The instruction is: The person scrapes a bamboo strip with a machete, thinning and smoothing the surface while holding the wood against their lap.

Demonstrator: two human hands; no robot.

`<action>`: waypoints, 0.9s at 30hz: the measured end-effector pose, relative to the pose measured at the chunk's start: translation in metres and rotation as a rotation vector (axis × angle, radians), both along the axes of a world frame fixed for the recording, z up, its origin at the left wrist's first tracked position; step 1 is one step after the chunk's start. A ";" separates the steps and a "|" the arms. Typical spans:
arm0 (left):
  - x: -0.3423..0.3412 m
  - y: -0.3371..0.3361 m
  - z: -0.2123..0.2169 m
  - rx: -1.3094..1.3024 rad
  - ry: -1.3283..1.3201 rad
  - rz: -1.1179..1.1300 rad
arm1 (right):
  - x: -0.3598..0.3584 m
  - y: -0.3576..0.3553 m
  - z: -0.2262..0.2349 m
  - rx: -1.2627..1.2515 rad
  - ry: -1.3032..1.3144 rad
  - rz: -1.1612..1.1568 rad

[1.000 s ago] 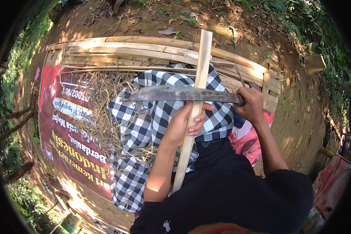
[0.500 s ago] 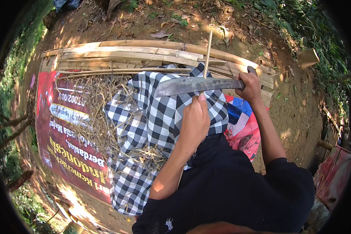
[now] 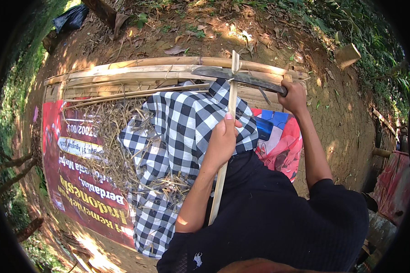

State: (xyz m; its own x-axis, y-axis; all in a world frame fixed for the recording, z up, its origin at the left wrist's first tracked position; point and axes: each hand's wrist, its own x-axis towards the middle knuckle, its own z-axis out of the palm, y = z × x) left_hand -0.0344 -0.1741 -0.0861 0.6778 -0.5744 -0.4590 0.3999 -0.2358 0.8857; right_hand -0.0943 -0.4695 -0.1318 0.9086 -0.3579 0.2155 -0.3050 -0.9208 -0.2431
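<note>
Grip, left: our left hand (image 3: pixel 222 142) is wrapped tight around a split bamboo strip (image 3: pixel 226 141), thumb up along the shaft, nail showing.
Grip, right: our right hand (image 3: pixel 294 96) is fisted on the handle of a long dark blade (image 3: pixel 234 75), knuckles toward the camera.
Bamboo strip: pale and narrow, it runs from our lap up past the left hand to its top end near the bundled poles; it stands nearly upright in the view, leaning slightly right toward the top.
Blade: lies almost level, its tip pointing to our left, crossing the strip close to the strip's upper end; blade and strip meet there, and the top of the strip looks split where the edge sits.
Cloth: a black-and-white checked cloth (image 3: pixel 182 136) is spread under the left forearm, with dry shavings and straw (image 3: pixel 118 136) scattered on and beside it.
Banner: a red printed banner (image 3: pixel 73 182) lies flat on the ground under the cloth and litter, on our left.
Poles: several long bamboo poles (image 3: pixel 136 70) lie side by side beyond the cloth, just behind the blade.
Ground: bare brown earth (image 3: pixel 341 118) with dead leaves; green growth along the rim.
Clothing: we wear a dark short-sleeved shirt (image 3: pixel 278 218).
</note>
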 end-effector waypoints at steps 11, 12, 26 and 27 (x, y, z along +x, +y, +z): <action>-0.024 0.014 -0.010 -0.018 -0.065 -0.075 | -0.019 -0.017 -0.003 -0.066 0.017 0.082; -0.017 0.012 -0.018 -0.007 0.061 -0.062 | -0.011 -0.027 -0.001 -0.110 0.089 0.016; -0.023 0.005 -0.006 0.119 -0.165 -0.154 | -0.042 -0.030 0.000 -0.041 0.197 -0.091; -0.022 0.007 -0.008 0.148 -0.082 -0.152 | -0.041 -0.017 0.014 -0.019 0.164 -0.087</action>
